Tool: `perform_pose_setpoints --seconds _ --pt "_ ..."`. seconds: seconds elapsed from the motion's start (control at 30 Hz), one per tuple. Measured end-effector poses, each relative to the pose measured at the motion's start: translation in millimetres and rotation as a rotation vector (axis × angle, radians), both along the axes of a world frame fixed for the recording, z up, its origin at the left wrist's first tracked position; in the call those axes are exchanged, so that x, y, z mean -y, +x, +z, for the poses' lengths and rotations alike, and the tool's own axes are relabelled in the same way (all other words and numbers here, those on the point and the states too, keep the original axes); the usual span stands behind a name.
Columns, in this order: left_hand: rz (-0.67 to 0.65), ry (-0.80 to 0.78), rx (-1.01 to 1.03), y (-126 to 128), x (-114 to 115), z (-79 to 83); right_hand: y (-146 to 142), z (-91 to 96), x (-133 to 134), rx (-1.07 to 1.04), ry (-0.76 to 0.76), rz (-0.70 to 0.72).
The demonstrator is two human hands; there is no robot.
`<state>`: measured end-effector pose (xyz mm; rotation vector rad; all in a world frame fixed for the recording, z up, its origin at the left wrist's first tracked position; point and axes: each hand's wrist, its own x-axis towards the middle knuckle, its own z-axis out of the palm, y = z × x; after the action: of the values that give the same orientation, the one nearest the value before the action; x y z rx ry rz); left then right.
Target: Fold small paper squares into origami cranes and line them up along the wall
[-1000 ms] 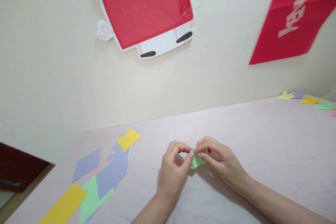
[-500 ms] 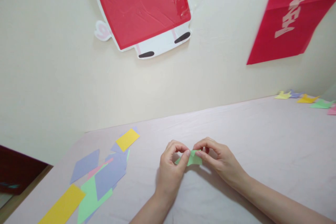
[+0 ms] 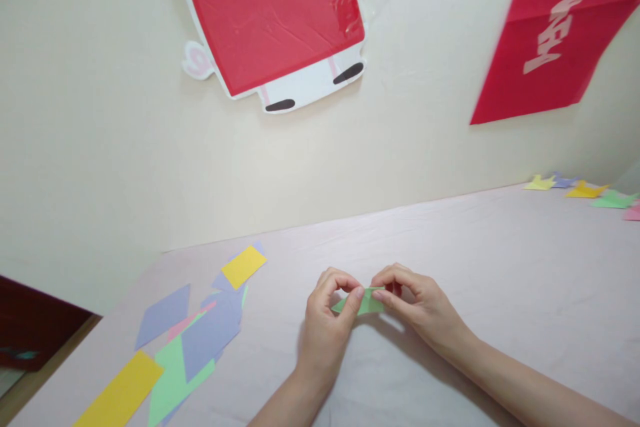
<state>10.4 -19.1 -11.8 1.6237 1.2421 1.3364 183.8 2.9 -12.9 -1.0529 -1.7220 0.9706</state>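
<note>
A small piece of folded green paper (image 3: 369,303) is held just above the pale cloth surface (image 3: 430,233). My left hand (image 3: 327,313) pinches it between thumb and fingers near its middle, and its left corner pokes out beyond the thumb. At the paper's upper right edge, my right hand (image 3: 417,303) grips it with thumb and forefinger. The fingertips behind the paper are partly hidden.
Loose sheets lie at left: a yellow sheet (image 3: 120,392), a green sheet (image 3: 170,373), a purple sheet (image 3: 211,332) and others. Several folded paper pieces, including an orange one (image 3: 586,189), stand at far right. Behind rises a wall (image 3: 400,147) with a red hanging (image 3: 555,40).
The right hand's fingertips have moved slightly right along the paper. The paper's upper edge now looks straighter and flatter between the hands. The left hand is nearly still.
</note>
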Motion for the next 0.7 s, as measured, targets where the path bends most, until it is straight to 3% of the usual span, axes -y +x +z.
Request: perform_pose_setpoints --seconds 0.3,0.4,0.53,0.7 --pt "0.075 0.047 -0.018 -1.3 0.3 1.7 0.8 1.3 -1.1 -0.007 0.058 -0.020" --pt "0.054 0.046 -0.063 1.3 5.0 1.6 1.8 1.9 -2.6 -0.006 0.161 -0.074" --pt "-0.065 -0.083 -0.048 7.7 9.7 -0.8 2.5 1.4 -1.5 0.044 0.332 -0.083" --pt "-0.051 -0.150 0.067 9.7 9.1 -5.0 1.6 1.8 4.5 0.181 0.560 -0.062"
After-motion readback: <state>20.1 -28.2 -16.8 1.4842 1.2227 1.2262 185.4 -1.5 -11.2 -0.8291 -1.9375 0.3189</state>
